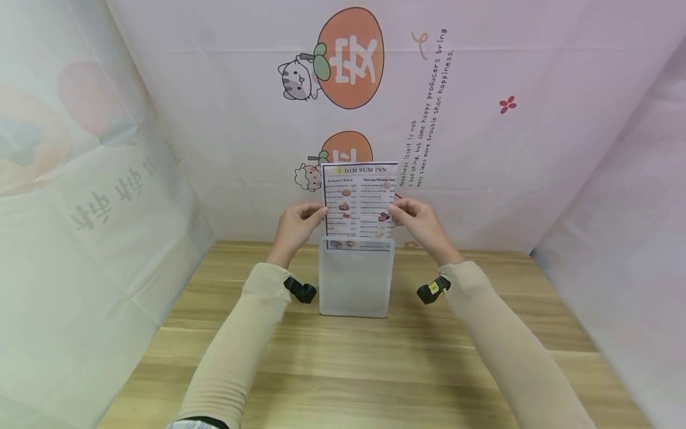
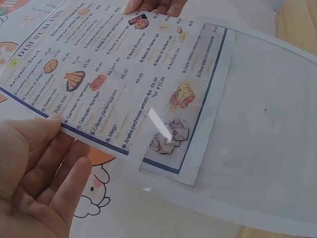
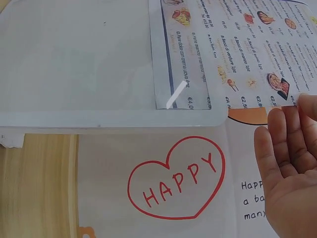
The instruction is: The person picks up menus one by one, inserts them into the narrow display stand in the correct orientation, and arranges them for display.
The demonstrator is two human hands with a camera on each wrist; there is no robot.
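A printed menu sheet (image 1: 360, 199) headed "DIM SUM INN" stands upright, its bottom strip inside the top of a clear, pale-rimmed sign holder (image 1: 355, 283). My left hand (image 1: 301, 229) pinches the menu's left edge between thumb and fingers. On the opposite edge, my right hand (image 1: 420, 226) pinches it the same way. In the left wrist view the menu's lower border (image 2: 163, 166) shows through the holder's clear front. The right wrist view shows the menu's side edge by my right thumb, with the palm of the right hand (image 3: 294, 153) turned toward the camera.
The holder stands on a wood-grain table (image 1: 343, 369), toward its back edge. Behind it hangs a white printed cloth (image 1: 241, 119) with cartoon animals and lettering; similar cloth walls rise at left and right. Each wrist carries a small black camera (image 1: 302, 290).
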